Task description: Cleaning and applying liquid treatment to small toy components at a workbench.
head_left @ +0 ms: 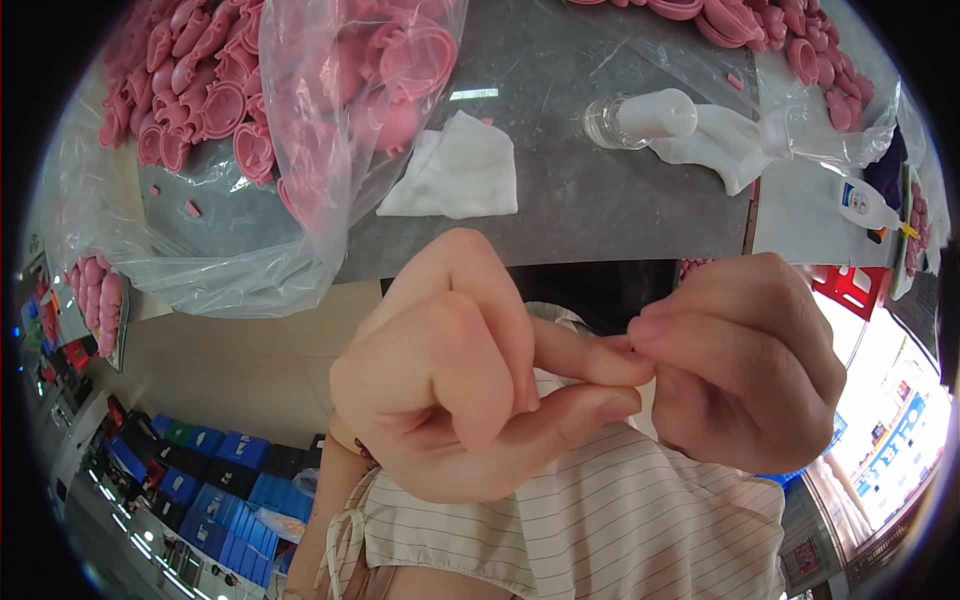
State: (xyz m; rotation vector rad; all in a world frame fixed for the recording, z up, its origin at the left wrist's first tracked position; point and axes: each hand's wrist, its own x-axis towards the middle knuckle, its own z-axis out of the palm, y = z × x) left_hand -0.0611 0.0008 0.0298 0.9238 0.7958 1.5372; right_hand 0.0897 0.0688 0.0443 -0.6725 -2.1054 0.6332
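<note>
My left hand (460,390) is raised over my lap, its fingers curled and its thumb and forefinger pinched together. My right hand (755,365) meets it from the right, also pinching, with the fingertips of both hands touching. Whatever lies between the fingertips, if anything, is hidden. Just beyond the hands, on the grey table (590,220), lies a folded white cloth (465,165). Farther right on the table, a clear glass bottle with a white cap (655,115) lies beside a crumpled white cloth (720,145).
A clear plastic bag (320,200) drapes over the table's left side beside a heap of pink moulded plastic parts (210,80). More pink parts (770,30) lie at the far right. A white squeeze bottle with a yellow tip (868,205) is at the right. Blue boxes (230,490) stand lower left.
</note>
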